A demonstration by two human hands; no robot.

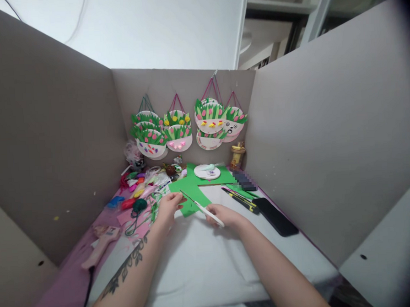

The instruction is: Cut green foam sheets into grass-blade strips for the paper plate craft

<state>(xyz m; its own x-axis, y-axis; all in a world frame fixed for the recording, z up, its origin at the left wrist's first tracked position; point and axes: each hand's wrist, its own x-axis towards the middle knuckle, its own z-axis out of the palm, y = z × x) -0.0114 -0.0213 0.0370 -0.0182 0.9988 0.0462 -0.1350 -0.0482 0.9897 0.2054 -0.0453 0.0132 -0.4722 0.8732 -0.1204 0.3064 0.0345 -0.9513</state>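
My right hand (pixel 226 215) grips a pair of white-handled scissors (pixel 207 212), its fingers around the handles. The thin blades point up and left, their tip close to my left hand (pixel 170 207). Thumb and fingertips of the left hand are pinched together; whatever sits between them is too small to make out. Behind both hands lie sheets of green paper (pixel 179 187), partly hidden by the scissors. Left of the left hand are pink paper (pixel 143 229) and thin green cut strips (pixel 154 203).
Several decorated paper-plate baskets (pixel 179 143) hang on the back partition. At left are a pink glue gun (pixel 102 248), a dark green yarn ball (pixel 139 205) and colourful craft bits. A white plate (pixel 201 173) stands behind; cutters (pixel 240 201) and a black phone (pixel 275 217) lie right.
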